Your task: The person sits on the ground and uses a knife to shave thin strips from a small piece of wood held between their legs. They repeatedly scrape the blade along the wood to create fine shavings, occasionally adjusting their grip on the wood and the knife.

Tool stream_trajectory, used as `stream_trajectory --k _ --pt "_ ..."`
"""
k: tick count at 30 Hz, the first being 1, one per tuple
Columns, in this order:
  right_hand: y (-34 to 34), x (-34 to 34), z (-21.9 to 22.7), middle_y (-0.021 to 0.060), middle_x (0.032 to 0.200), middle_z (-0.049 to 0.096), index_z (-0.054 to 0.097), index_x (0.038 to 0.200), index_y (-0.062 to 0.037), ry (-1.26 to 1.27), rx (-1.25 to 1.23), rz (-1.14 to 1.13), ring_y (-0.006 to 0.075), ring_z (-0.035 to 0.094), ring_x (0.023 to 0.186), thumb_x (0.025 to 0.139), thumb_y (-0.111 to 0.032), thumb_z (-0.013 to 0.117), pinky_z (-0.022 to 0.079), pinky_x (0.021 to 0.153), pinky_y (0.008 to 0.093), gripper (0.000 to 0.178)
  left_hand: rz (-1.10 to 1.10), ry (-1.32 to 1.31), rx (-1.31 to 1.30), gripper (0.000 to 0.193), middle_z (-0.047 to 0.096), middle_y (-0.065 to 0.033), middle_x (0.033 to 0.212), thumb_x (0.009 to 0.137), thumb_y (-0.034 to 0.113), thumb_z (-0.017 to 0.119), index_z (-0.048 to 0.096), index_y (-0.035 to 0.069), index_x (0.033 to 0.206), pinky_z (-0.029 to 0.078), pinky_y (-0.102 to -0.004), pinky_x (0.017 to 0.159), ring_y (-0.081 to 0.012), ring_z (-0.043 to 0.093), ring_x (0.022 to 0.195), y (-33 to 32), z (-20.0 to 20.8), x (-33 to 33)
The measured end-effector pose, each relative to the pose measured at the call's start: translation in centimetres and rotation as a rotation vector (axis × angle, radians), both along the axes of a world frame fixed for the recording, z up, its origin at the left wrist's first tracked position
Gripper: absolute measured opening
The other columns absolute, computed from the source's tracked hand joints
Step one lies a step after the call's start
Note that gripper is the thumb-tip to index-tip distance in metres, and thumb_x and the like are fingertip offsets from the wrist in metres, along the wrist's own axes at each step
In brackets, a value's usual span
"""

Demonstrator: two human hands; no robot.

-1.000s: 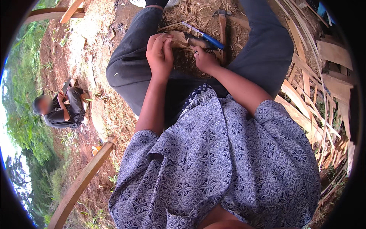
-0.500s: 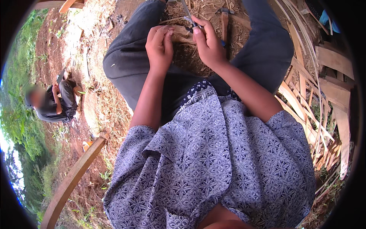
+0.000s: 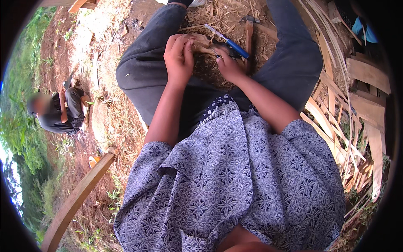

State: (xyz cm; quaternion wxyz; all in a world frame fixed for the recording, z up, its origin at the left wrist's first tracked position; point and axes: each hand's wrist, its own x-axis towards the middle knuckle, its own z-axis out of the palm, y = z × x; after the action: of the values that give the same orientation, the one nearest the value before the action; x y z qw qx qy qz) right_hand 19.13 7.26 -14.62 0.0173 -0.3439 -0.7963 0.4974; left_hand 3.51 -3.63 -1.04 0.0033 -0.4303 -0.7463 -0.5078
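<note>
My left hand (image 3: 179, 53) is closed around the near left end of a pale, roughly carved piece of wood (image 3: 202, 40), between my bent knees. My right hand (image 3: 229, 66) is closed on a narrow-bladed knife (image 3: 215, 53), its short visible part angled toward the wood; the fingers hide most of it. Just beyond that hand lies a tool with a blue handle (image 3: 237, 48) and a pale shaft. A hammer (image 3: 249, 33) with a wooden handle rests on the ground to the right of the blue tool.
Wood shavings (image 3: 222, 14) litter the soil ahead. Long wooden strips (image 3: 331, 113) and boards (image 3: 367, 73) are piled at my right. A curved-looking beam (image 3: 79, 197) stands at lower left. Farther left, another person (image 3: 58, 109) sits on the slope.
My right hand has come lower, and the knife blade that pointed up and away has swung down toward the wood. The blue-handled tool now shows more fully. My left hand has barely shifted.
</note>
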Motion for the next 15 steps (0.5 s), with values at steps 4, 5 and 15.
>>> stream_trajectory --k 4,5,15 --pt "0.5 -2.1 10.1 0.022 0.103 0.073 0.04 0.158 -0.0228 0.308 -0.028 -0.043 0.0395 0.071 0.098 0.105 -0.02 0.048 0.054 0.083 0.0495 0.054 0.026 0.049 -0.006 0.01 0.067 -0.0129 0.098 0.1 0.0 0.06 0.07 0.0 0.102 0.056 -0.0324 0.077 -0.0228 0.069 0.086 -0.6 0.0 0.1" --pt "0.6 -2.3 12.3 0.0221 0.1 0.072 0.038 0.159 -0.023 0.361 0.002 -0.086 0.0391 0.071 0.096 0.105 -0.019 0.048 0.053 0.082 0.0494 0.055 0.025 0.077 -0.005 0.01 0.067 -0.0129 0.098 0.1 0.0 0.06 0.07 0.0 0.102 0.056 -0.0324 0.077 -0.0227 0.069 0.086 -0.4 0.0 -0.1" --pt "0.9 -0.3 1.2 0.0252 0.112 0.07 0.031 0.162 -0.0313 -0.285 0.061 0.254 0.0462 0.068 0.099 0.107 -0.025 0.041 0.053 0.089 0.0521 0.056 0.029 0.076 0.011 0.009 0.067 -0.0134 0.098 0.099 -0.002 0.06 0.069 -0.001 0.102 0.058 -0.0322 0.076 -0.0231 0.069 0.087 0.0 -0.3 -0.4"
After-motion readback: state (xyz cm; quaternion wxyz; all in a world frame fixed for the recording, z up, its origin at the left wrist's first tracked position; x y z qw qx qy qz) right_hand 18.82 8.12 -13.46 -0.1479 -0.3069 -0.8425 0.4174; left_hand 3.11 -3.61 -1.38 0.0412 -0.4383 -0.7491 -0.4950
